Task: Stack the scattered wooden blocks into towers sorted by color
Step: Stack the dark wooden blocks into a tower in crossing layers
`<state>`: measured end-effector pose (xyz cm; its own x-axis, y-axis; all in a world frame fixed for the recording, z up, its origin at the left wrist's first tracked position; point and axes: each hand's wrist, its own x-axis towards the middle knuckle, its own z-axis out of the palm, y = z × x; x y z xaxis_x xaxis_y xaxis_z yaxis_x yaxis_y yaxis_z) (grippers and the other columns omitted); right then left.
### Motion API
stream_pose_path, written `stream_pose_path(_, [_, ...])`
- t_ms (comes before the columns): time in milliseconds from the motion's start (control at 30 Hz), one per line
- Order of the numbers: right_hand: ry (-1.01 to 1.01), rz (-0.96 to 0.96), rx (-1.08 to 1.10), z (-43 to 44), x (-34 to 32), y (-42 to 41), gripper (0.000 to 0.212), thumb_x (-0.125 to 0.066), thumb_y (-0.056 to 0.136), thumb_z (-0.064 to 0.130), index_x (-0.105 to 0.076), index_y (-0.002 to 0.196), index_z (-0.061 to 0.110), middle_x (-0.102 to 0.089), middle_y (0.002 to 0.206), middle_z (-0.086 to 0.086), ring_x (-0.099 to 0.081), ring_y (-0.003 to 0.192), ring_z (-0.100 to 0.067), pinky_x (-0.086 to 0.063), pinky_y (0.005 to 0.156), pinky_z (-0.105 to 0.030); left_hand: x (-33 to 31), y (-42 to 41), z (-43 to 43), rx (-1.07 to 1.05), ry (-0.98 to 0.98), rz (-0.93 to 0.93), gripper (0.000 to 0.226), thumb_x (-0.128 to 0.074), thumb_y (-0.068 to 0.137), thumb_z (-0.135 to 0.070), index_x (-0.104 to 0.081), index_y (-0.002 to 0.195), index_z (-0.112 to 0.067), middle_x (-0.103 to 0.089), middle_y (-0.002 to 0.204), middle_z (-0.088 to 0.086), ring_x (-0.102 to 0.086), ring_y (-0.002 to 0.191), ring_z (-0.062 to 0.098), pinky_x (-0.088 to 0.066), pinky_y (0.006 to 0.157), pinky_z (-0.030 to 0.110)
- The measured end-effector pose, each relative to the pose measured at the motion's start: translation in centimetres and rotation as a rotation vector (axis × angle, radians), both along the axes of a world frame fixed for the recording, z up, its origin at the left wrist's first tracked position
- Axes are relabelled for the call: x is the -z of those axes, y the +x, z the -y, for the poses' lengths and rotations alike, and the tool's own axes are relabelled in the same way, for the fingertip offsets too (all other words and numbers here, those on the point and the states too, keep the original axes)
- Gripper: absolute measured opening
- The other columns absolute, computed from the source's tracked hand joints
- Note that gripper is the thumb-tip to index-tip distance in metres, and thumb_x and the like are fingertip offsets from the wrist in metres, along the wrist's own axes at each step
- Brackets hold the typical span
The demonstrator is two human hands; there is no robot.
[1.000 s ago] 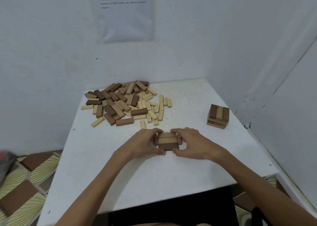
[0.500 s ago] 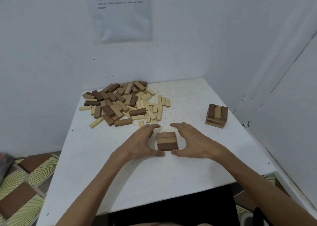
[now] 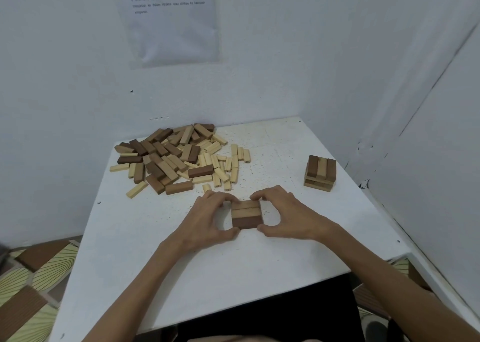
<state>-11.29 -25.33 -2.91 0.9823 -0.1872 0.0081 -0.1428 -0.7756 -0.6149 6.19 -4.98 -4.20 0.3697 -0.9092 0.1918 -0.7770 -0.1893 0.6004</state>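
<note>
Flanking the block layer (image 3: 246,215): loose blocks (image 3: 171,160), small stack (image 3: 320,171).

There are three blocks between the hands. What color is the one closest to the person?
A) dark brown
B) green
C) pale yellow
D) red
A: of the blocks pinched between the left hand and the right hand, the nearest one is dark brown and the two behind it are a lighter tan.

Head-worn wide camera looks forward and down across the near table (image 3: 259,276) toward the wall (image 3: 285,69)
</note>
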Motion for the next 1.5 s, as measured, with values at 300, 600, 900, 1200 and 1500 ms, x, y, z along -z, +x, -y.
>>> stream_pose_path(300, [-0.067,0.106,-0.044,0.4,-0.4,0.1,0.043,-0.074,0.080,0.040,-0.059,0.119,0.032,-0.055,0.122,0.020,-0.044,0.124,-0.007,-0.042,0.105,-0.033,-0.2,0.9,1.3,0.082,-0.040,-0.054,0.045,-0.084,0.070,-0.042,-0.065,0.110,-0.038,-0.062,0.122,-0.025,-0.050,0.115,0.008,-0.044,0.098,0.038])
stream_pose_path(600, [-0.109,0.109,0.059,4.7,-3.8,-0.6,0.042,-0.078,0.081,0.038,-0.060,0.119,0.035,-0.057,0.120,0.023,-0.044,0.115,0.001,-0.037,0.097,-0.016,-3.4,2.1,7.3,0.178,-0.080,-0.077,0.047,-0.081,0.067,-0.050,-0.067,0.111,-0.038,-0.066,0.119,-0.018,-0.052,0.110,0.016,-0.046,0.091,0.036])
stream_pose_path(900, [-0.124,0.128,0.216,10.1,-6.0,-2.4,0.043,-0.081,0.081,0.034,-0.062,0.119,0.034,-0.050,0.104,0.032,-0.043,0.110,0.005,-0.035,0.088,-0.014,-6.0,2.2,14.9,0.280,-0.073,-0.120,0.045,-0.079,0.068,-0.051,-0.067,0.110,-0.039,-0.067,0.118,-0.018,-0.050,0.105,0.015,-0.042,0.088,0.029])
stream_pose_path(1200, [-0.069,0.100,0.316,14.7,-5.7,-4.6,0.045,-0.079,0.081,0.039,-0.058,0.121,0.042,-0.058,0.124,0.018,-0.046,0.111,-0.002,-0.036,0.088,-0.021,-6.1,1.1,21.3,0.341,-0.057,-0.125,0.045,-0.078,0.066,-0.055,-0.066,0.108,-0.044,-0.066,0.120,-0.017,-0.051,0.105,0.013,-0.041,0.087,0.027])
stream_pose_path(1500, [-0.087,0.079,0.352,16.3,-4.8,-6.3,0.046,-0.080,0.085,0.038,-0.060,0.126,0.036,-0.055,0.121,0.021,-0.044,0.111,-0.001,-0.034,0.085,-0.018,-5.2,0.4,23.8,0.388,-0.018,-0.158,0.042,-0.090,0.076,-0.032,-0.068,0.110,-0.044,-0.066,0.124,-0.019,-0.051,0.108,0.015,-0.037,0.086,0.023])
